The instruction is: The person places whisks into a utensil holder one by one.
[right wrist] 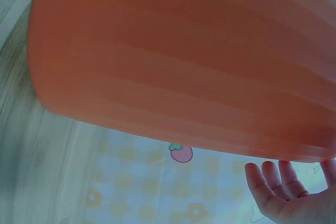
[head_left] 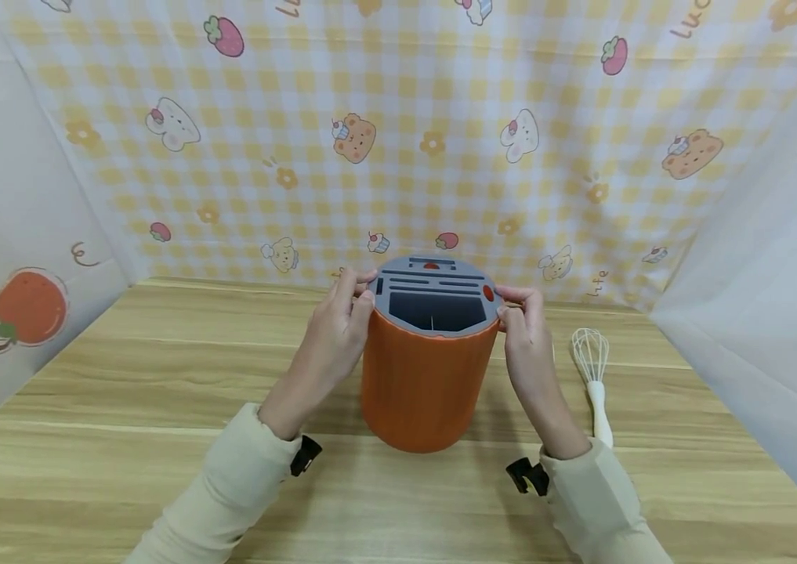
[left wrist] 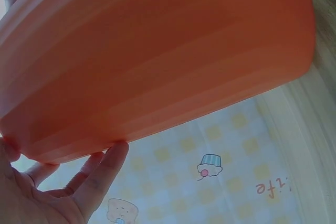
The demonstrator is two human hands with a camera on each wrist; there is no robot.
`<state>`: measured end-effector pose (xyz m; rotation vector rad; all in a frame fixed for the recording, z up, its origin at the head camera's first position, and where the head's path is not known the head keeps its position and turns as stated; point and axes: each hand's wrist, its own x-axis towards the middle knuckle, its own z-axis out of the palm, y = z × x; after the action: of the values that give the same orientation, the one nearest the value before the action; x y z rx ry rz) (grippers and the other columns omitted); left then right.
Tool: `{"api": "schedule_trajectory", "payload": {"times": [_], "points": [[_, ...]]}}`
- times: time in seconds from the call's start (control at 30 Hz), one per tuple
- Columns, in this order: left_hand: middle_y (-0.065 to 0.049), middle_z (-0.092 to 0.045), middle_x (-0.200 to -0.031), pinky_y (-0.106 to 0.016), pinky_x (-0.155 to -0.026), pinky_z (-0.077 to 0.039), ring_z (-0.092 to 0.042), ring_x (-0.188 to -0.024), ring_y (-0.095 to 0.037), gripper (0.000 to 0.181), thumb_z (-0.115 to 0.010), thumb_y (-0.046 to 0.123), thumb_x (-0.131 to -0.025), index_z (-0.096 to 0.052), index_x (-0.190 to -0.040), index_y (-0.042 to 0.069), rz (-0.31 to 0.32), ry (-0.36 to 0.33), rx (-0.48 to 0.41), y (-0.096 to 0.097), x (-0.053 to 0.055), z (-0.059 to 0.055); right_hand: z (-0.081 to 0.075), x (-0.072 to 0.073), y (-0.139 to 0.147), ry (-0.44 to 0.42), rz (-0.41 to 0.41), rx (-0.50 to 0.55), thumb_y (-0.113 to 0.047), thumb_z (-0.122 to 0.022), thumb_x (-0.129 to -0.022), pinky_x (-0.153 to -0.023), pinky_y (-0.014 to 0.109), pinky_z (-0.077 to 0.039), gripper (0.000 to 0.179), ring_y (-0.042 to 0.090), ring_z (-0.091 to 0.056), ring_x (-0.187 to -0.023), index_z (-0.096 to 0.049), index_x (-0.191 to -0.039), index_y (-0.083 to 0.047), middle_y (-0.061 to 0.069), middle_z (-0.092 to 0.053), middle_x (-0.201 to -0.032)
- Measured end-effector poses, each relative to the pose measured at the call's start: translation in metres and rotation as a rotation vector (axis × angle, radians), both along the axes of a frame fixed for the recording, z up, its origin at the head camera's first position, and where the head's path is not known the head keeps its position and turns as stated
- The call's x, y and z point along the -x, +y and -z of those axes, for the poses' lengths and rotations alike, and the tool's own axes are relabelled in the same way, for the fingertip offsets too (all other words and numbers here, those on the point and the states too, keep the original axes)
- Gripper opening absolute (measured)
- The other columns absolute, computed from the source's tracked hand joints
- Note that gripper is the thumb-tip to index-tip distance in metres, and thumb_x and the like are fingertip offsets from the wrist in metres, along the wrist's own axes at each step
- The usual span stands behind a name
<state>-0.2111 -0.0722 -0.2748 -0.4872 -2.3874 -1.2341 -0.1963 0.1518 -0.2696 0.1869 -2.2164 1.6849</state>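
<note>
An orange ribbed utensil holder (head_left: pixel 419 384) with a grey slotted lid (head_left: pixel 398 274) stands upright in the middle of the wooden table in the head view. One large opening and several narrow slots show in the lid. My left hand (head_left: pixel 337 321) grips the rim on the left side, thumb near the lid's edge. Opposite it, my right hand (head_left: pixel 528 337) pinches the rim on the right. In the wrist views, the orange wall (left wrist: pixel 168 51) fills most of the frame, with the left fingers (left wrist: pixel 107 174) and right fingers (right wrist: pixel 262 182) at its top end. Whether the base touches the table, I cannot tell.
To the right of the holder lies a white-handled whisk (head_left: pixel 597 392) on the wooden table (head_left: pixel 158 446). A yellow checked cloth (head_left: pixel 405 188) hangs behind the table, with white sheets at both sides. Part of a pale object behind the right hand is mostly hidden.
</note>
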Motion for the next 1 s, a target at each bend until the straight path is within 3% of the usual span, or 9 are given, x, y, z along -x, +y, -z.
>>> {"api": "schedule_trajectory", "payload": {"times": [0.2, 0.37, 0.47, 0.6, 0.73, 0.83, 1.0], "points": [[0.0, -0.049, -0.137, -0.035, -0.081, -0.049, -0.053, -0.098, -0.02, 0.029, -0.029, 0.027, -0.098, -0.046, -0.118, 0.013, -0.004, 0.002, 0.009, -0.001, -0.001, 0.001, -0.001, -0.001, 0.003, 0.013, -0.002, -0.078, -0.013, -0.03, -0.095, -0.093, 0.036, -0.04, 0.032, 0.024, -0.052, -0.103, -0.041, -0.123, -0.003, 0.013, -0.051, -0.121], [0.001, -0.051, -0.133, -0.034, -0.078, -0.05, -0.054, -0.093, -0.019, 0.03, -0.03, 0.027, -0.098, -0.046, -0.121, 0.014, -0.009, 0.004, 0.016, -0.002, -0.001, 0.001, -0.006, -0.001, 0.011, 0.021, -0.027, -0.208, -0.013, -0.037, -0.095, -0.088, 0.037, -0.04, 0.03, 0.025, -0.049, -0.106, -0.046, -0.123, -0.003, 0.014, -0.049, -0.123], [0.001, -0.052, -0.131, -0.033, -0.075, -0.05, -0.054, -0.09, -0.018, 0.031, -0.031, 0.028, -0.098, -0.046, -0.121, 0.014, -0.006, 0.008, 0.011, -0.001, 0.0, 0.0, -0.014, -0.002, 0.02, 0.053, -0.031, -0.292, -0.019, -0.044, -0.096, -0.092, 0.043, -0.041, 0.031, 0.029, -0.049, -0.109, -0.049, -0.123, -0.003, 0.014, -0.047, -0.125], [0.001, -0.052, -0.13, -0.033, -0.075, -0.05, -0.055, -0.09, -0.018, 0.03, -0.032, 0.028, -0.098, -0.046, -0.121, 0.014, 0.001, 0.013, 0.007, -0.001, -0.001, -0.001, -0.022, -0.003, 0.039, 0.098, 0.042, -0.375, -0.028, -0.05, -0.095, -0.095, 0.051, -0.042, 0.039, 0.034, -0.049, -0.112, -0.05, -0.125, -0.004, 0.015, -0.047, -0.127], [0.001, -0.052, -0.131, -0.033, -0.076, -0.051, -0.055, -0.09, -0.019, 0.03, -0.032, 0.028, -0.098, -0.046, -0.121, 0.014, 0.002, 0.015, 0.009, -0.001, -0.001, -0.001, -0.024, -0.001, 0.061, 0.122, 0.158, -0.441, -0.026, -0.053, -0.093, -0.094, 0.053, -0.04, 0.042, 0.037, -0.048, -0.11, -0.049, -0.127, -0.001, 0.021, -0.046, -0.127], [0.002, -0.052, -0.131, -0.033, -0.076, -0.051, -0.055, -0.09, -0.018, 0.031, -0.031, 0.028, -0.098, -0.046, -0.121, 0.015, 0.001, 0.012, 0.013, -0.001, -0.002, -0.001, -0.025, 0.001, 0.08, 0.096, 0.229, -0.485, -0.024, -0.054, -0.093, -0.093, 0.053, -0.04, 0.044, 0.041, -0.047, -0.109, -0.048, -0.126, 0.004, 0.026, -0.045, -0.127], [0.002, -0.05, -0.134, -0.033, -0.076, -0.051, -0.055, -0.091, -0.018, 0.031, -0.03, 0.03, -0.098, -0.045, -0.121, 0.015, 0.003, 0.01, 0.023, -0.001, -0.002, -0.001, -0.019, 0.007, 0.111, -0.045, 0.272, -0.534, -0.028, -0.051, -0.093, -0.087, 0.054, -0.042, 0.05, 0.045, -0.047, -0.11, -0.044, -0.129, 0.007, 0.03, -0.045, -0.128]]}}
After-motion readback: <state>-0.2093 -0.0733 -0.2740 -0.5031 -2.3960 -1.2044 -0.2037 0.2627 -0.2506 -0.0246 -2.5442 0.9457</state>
